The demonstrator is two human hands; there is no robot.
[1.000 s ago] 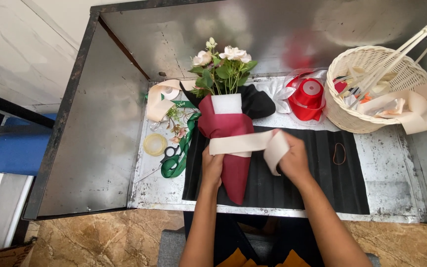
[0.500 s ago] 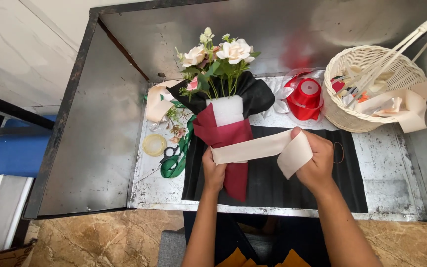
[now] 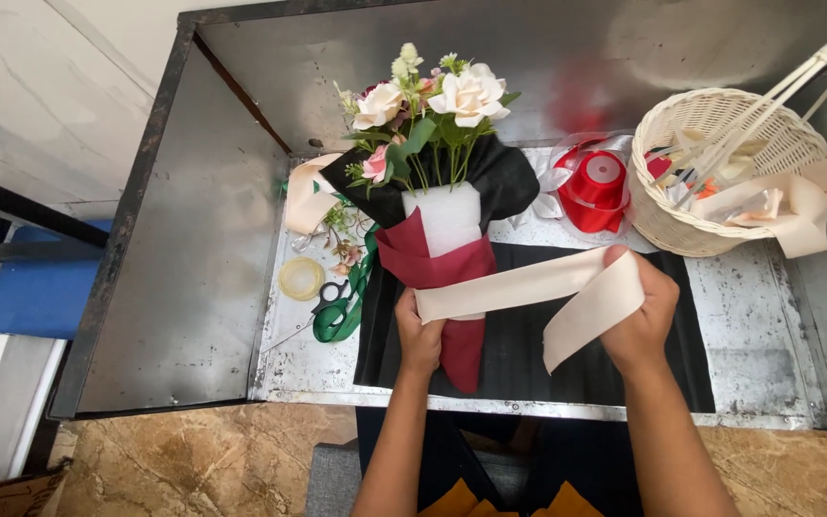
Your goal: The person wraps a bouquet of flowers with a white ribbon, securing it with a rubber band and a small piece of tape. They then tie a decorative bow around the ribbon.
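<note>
Overhead view of a wrapped bouquet being banded. The left hand [image 3: 420, 335] closes around the narrow lower part of the cone-shaped bouquet wrapped in dark red and black paper [image 3: 447, 278], pinning one end of the wide, cream-coloured satin ribbon [image 3: 528, 284] against the wrap. The right hand [image 3: 636, 316] pinches the same ribbon well out to the side, where it folds back on itself in a loose loop below the fingers.

Risks, as judged from this view: the ribbon is smooth and only thumb-pinned at the left grip, so a firm pull from the right could slide it free; a twist in the fold would lay the band unevenly; and the bouquet — top-heavy, with cream and pink blooms [image 3: 433, 101] far above the grip — could tip or crush its paper if squeezed.

Materials: crisp matte paper, a white foam-like sheet [image 3: 449, 215] at the collar, soft petals, glossy ribbon. Beyond the right hand stand a red ribbon spool [image 3: 597, 184] and a woven pale wicker basket [image 3: 710, 225]; beside the left hand lie green-handled scissors [image 3: 335, 311] and a clear tape roll [image 3: 301, 279], all on a scuffed metal tray [image 3: 758, 325].
</note>
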